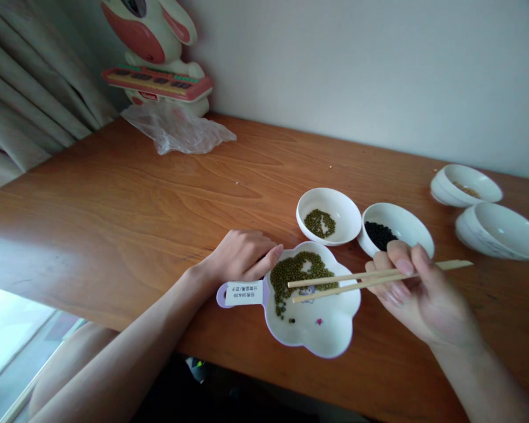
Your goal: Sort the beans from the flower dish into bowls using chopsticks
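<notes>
My right hand [417, 288] holds a pair of wooden chopsticks [348, 282], their tips slightly apart over the flower-shaped white plate [335, 323]. Green beans [295, 271] cover the plate's upper left part, and a dark bean [293, 321] lies near its lower left. My left hand [244, 257] rests with fingers curled at the plate's left rim, above the labelled purple handle [244, 292]; whether anything is under its fingers is hidden. Behind the plate stands a white bowl [346, 218] with green beans. Next to it, partly behind my right hand, another bowl [408, 226] holds black beans.
Two more white bowls stand at the right, one [489, 187] with light-coloured contents and one [511, 232] in front of it. A clear plastic bag [180, 132] and a toy keyboard [158, 82] with an animal figure are at the back left. The table's front edge runs below the plate.
</notes>
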A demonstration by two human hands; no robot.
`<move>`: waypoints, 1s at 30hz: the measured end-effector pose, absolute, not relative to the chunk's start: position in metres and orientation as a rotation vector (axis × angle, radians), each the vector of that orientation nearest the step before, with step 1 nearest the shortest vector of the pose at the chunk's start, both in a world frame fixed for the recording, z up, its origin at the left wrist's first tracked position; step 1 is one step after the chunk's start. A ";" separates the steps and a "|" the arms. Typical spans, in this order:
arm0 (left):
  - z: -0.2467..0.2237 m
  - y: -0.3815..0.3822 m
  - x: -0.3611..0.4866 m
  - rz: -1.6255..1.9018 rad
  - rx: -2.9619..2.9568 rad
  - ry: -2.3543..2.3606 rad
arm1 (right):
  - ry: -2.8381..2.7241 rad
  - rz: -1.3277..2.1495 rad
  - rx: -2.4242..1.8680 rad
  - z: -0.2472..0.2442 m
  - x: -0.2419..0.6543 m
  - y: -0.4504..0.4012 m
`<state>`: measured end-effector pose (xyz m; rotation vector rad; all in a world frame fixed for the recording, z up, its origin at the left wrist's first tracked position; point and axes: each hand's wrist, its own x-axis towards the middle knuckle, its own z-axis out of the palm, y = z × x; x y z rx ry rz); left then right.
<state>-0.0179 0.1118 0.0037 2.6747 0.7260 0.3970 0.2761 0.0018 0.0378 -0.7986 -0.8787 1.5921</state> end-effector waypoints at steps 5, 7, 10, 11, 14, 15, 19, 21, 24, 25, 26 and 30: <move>0.002 0.113 -0.018 0.407 2.671 0.703 | -0.921 1.508 -0.875 0.035 0.275 0.001; 0.001 0.113 -0.018 0.415 2.669 0.705 | -0.985 1.457 -0.875 0.032 0.275 0.000; 0.001 0.113 -0.018 0.420 2.667 0.704 | -1.060 1.372 -0.875 0.029 0.275 -0.001; 0.001 0.113 -0.018 0.416 2.666 0.706 | -1.072 1.350 -0.867 0.029 0.275 -0.001; 0.003 0.113 -0.018 0.410 2.669 0.705 | -1.063 1.312 -0.860 0.028 0.274 -0.001; 0.003 0.113 -0.018 0.413 2.673 0.700 | -1.048 1.306 -0.872 0.029 0.274 -0.001; 0.003 0.113 -0.018 0.422 2.689 0.689 | -0.996 1.339 -0.905 0.035 0.275 -0.002; 0.002 0.113 -0.018 0.431 2.692 0.695 | -1.031 1.393 -0.900 0.039 0.276 -0.003; 0.001 0.113 -0.018 0.433 2.688 0.706 | -1.154 1.381 -0.916 0.041 0.278 -0.004; 0.001 0.113 -0.018 0.432 2.687 0.710 | -1.198 1.355 -0.930 0.041 0.278 -0.006; 0.001 0.113 -0.017 0.430 2.687 0.711 | -1.232 1.325 -0.944 0.040 0.278 -0.007; 0.003 0.113 -0.018 0.429 2.687 0.690 | -1.272 1.268 -0.942 0.033 0.271 -0.014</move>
